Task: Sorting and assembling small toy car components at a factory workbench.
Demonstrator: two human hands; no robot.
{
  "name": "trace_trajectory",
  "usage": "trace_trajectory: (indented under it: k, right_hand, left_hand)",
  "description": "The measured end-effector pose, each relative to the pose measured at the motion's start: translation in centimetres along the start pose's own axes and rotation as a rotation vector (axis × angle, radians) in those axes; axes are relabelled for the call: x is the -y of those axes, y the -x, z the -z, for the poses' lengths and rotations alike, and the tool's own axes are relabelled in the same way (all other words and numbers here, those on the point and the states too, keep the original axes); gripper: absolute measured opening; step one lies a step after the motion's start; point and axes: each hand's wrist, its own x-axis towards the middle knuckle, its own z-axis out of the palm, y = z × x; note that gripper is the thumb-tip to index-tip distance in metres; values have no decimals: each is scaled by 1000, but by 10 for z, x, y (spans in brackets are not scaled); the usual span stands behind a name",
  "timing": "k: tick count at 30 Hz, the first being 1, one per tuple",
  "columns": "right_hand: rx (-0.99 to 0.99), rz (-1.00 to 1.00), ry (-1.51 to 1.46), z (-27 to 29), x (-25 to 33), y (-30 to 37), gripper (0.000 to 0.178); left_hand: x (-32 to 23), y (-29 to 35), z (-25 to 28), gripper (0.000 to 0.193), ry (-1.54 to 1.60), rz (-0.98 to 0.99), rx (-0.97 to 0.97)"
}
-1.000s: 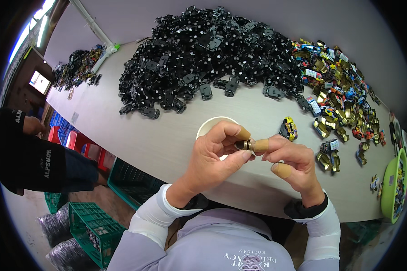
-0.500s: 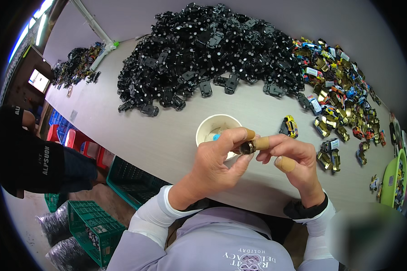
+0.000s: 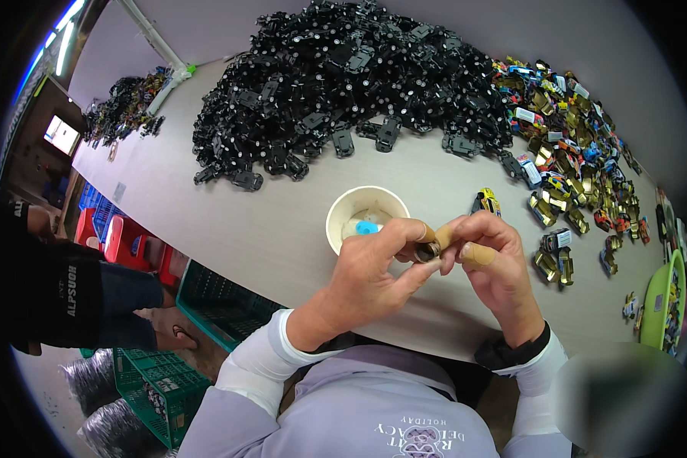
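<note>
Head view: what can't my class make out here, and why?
All in the head view:
Small part: full shape hidden by the left hand.
Cup: lower right side behind the left hand.
Yellow toy car: near end behind the right hand.
Contents of the green basin: too small.
Lower right: covered by a blurred patch.

Cool light came from tube lamps point(image 3: 66, 47) at the upper left, and a bright opening point(image 3: 61, 135) below them glared nearly white. The counter point(image 3: 244, 221) was evenly lit, with a soft shadow below the fingers point(image 3: 477, 255) near the centre. Gold toy cars point(image 3: 543, 208) at right gave off glints; the black heap point(image 3: 343, 99) at top lost detail. The small dark piece point(image 3: 428, 250) mid-frame looked murky. Straight edges bowed, corners went black, and a greyish smear point(image 3: 622, 401) blurred the lower right.
</note>
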Motion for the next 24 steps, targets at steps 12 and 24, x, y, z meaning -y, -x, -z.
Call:
trace_trajectory:
  k: [12, 24]
  right_hand:
    - [-14, -116, -62, 6, -4, -1, 19]
    - [-19, -90, -136, 5, -4, 0, 20]
  left_hand:
    - [-1, -4, -4, 13, 70, 60, -48]
    - [-1, 0, 5, 12, 446, 424, -123]
